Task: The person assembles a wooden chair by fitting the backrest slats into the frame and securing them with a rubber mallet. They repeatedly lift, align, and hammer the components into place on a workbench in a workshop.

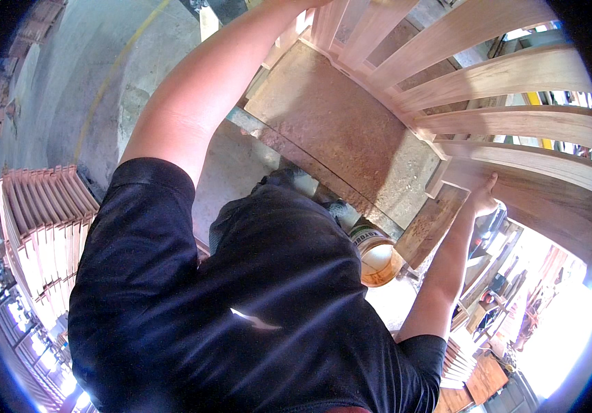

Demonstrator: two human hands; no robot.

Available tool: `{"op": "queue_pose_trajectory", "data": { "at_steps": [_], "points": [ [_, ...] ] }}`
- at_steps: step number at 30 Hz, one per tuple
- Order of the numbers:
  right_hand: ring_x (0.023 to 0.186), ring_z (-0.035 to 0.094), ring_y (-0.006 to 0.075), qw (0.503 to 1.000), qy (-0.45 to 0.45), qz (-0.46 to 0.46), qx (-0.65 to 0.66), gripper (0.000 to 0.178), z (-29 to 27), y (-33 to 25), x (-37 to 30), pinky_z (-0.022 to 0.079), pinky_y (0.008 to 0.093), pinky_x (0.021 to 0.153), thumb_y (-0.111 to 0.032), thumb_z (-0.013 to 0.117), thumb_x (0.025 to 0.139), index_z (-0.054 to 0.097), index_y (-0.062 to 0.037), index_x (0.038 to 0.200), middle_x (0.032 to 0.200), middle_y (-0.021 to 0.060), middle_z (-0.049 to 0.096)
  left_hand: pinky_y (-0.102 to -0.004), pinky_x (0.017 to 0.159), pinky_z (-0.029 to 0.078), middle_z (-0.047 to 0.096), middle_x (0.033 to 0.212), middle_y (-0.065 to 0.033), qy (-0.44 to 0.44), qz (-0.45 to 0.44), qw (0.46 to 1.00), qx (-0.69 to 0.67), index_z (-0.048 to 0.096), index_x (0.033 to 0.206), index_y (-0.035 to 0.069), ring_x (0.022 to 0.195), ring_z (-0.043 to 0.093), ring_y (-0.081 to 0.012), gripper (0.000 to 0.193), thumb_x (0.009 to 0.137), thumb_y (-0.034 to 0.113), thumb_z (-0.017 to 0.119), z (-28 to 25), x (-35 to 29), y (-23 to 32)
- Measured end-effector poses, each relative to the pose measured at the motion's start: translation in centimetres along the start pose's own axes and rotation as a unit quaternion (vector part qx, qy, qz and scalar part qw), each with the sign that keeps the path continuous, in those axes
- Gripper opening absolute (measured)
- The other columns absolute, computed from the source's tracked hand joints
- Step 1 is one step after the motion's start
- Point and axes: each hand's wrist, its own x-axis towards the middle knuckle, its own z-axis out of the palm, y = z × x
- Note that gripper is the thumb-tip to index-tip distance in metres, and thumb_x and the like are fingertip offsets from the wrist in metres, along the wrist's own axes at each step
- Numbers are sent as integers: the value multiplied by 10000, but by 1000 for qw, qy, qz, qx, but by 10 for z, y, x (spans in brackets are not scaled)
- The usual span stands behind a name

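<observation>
A slatted pale-wood frame [408, 118] stands at the far edge of a dusty brown worktable [337, 117], its several flat slats fanning toward the upper right. My right hand [483, 198] grips the frame's wide right-end board [530, 199] at its lower edge, thumb along the face and the other fingers mostly hidden. My left arm stretches to the top edge, where only a sliver of my left hand [304, 3] shows by the frame's left end. Its fingers are cut off from view. A thick wooden block [432, 227] lies under the frame near my right forearm.
A bucket with pale contents [378, 265] stands just below the table's near right edge. Far left, a tall stack of curved wooden parts [45, 227] rises from the concrete floor [103, 76]. More wooden pieces [485, 378] lie at the lower right.
</observation>
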Motion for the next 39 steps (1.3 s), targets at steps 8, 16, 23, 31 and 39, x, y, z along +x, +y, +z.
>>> {"op": "queue_pose_trajectory", "data": {
  "at_steps": [8,16,23,31,39],
  "points": [
    [657,699,400,997,-12,-37,-60,1043,5,7,7,566,472,529,-857,611,731,639,185,746,659,254,666,-332,438,411,521,530,14,-17,6,993,-118,629,629,28,478,530,-114,292,718,205,843,13,8,-19],
    [687,705,411,996,-13,39,-77,966,10,12,12,578,477,582,-787,677,749,665,177,794,738,263,700,-356,462,447,570,535,-33,19,39,997,-60,658,645,12,490,559,-137,337,688,279,858,9,7,-16],
    [804,714,402,1000,-4,-10,13,840,2,-2,0,580,482,718,-696,720,788,711,138,895,862,256,727,-379,493,494,622,545,-70,50,-4,998,44,714,693,12,498,617,-185,372,660,348,871,-5,-5,7],
    [796,731,368,998,-18,-34,46,756,-2,12,4,584,467,687,-641,758,795,729,109,894,879,243,738,-363,507,514,641,536,-82,14,51,997,54,727,673,-1,488,628,-169,341,687,312,862,-2,-4,16],
    [824,738,383,999,-27,0,-22,859,13,13,9,586,453,702,-711,687,805,717,144,878,865,263,734,-338,469,455,623,554,-22,11,125,990,-58,686,629,-12,508,568,-92,308,714,236,847,10,10,-13]
  ]
}}
